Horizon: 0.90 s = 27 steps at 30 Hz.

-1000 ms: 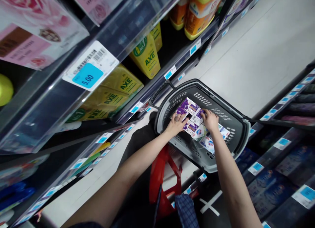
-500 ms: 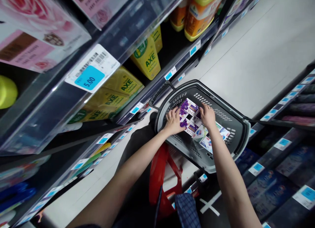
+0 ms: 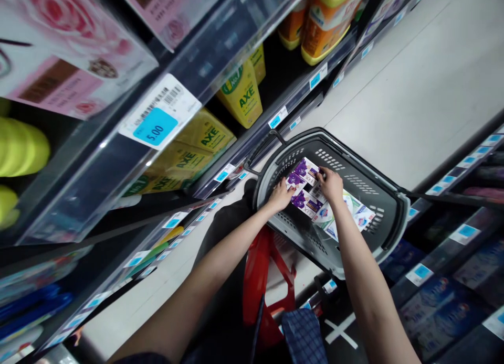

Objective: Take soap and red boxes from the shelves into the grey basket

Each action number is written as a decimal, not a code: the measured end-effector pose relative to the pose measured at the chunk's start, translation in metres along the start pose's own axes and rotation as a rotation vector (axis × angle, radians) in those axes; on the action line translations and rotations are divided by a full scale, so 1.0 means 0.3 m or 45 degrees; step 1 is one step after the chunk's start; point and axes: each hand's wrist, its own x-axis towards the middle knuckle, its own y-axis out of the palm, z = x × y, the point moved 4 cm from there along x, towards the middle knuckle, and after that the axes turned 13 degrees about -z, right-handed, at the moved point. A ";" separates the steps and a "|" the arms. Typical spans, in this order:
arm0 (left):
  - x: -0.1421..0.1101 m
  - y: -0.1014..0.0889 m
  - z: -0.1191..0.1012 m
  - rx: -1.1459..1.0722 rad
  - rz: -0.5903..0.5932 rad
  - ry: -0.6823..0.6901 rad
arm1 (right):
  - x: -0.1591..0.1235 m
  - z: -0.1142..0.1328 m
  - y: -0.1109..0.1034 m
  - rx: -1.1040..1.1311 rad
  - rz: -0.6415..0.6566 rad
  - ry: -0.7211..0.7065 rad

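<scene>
Inside a grey-black shopping basket, several small boxes lie together. Purple-and-white LUX soap boxes are at the left. White boxes with green and blue print lie to their right, partly behind my right forearm. My left hand grips the left end of the LUX boxes, thumb and fingers curled at their edge. At the upper right end of the same group, my right hand has its fingers bent round a LUX box. Both hands reach down within the basket's rim.
Shelving on the left holds yellow AXE bottles, orange bottles and pink rose-printed boxes. A red plastic frame stands below the basket. Blue packs fill the right shelf. Pale floor runs between the shelves.
The whole view has shifted slightly, so things sit farther right. My left hand's fingers have drawn in at the boxes' left end. The right hand stays at the LUX boxes.
</scene>
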 end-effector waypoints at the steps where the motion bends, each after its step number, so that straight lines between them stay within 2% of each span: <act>1: -0.003 -0.003 -0.003 0.050 -0.018 -0.013 | -0.002 0.004 -0.011 0.006 -0.025 -0.009; 3: -0.015 -0.023 -0.015 0.112 -0.078 -0.023 | -0.006 0.013 -0.052 -0.006 -0.096 -0.010; 6: -0.061 -0.091 -0.055 0.040 -0.202 0.108 | -0.013 0.045 -0.158 -0.023 -0.189 -0.039; 8: -0.132 -0.153 -0.088 -0.043 -0.215 0.245 | -0.016 0.102 -0.261 0.028 -0.240 -0.147; 10: -0.250 -0.214 -0.110 -0.107 -0.117 0.344 | -0.021 0.195 -0.392 0.132 -0.314 -0.265; 12: -0.407 -0.277 -0.106 -0.109 -0.016 0.412 | -0.033 0.332 -0.544 0.265 -0.410 -0.361; 13: -0.495 -0.310 -0.091 -0.066 -0.027 0.455 | -0.046 0.419 -0.625 0.331 -0.462 -0.412; 16: -0.746 -0.413 0.005 0.265 -0.349 0.556 | -0.118 0.741 -0.864 0.464 -0.654 -0.660; 19: -0.918 -0.465 0.145 0.556 -0.614 0.458 | -0.224 1.089 -1.051 0.331 -0.828 -1.034; 21: -0.971 -0.466 0.217 0.651 -0.657 0.402 | -0.263 1.279 -1.125 0.063 -0.882 -1.222; 23: -0.984 -0.454 0.255 0.685 -0.657 0.380 | -0.240 1.404 -1.173 -0.180 -0.905 -1.230; 25: -0.976 -0.442 0.267 0.671 -0.668 0.355 | -0.158 1.463 -1.207 -0.343 -0.884 -1.081; 27: -0.962 -0.431 0.267 0.626 -0.690 0.337 | -0.048 1.479 -1.228 -0.474 -0.774 -0.954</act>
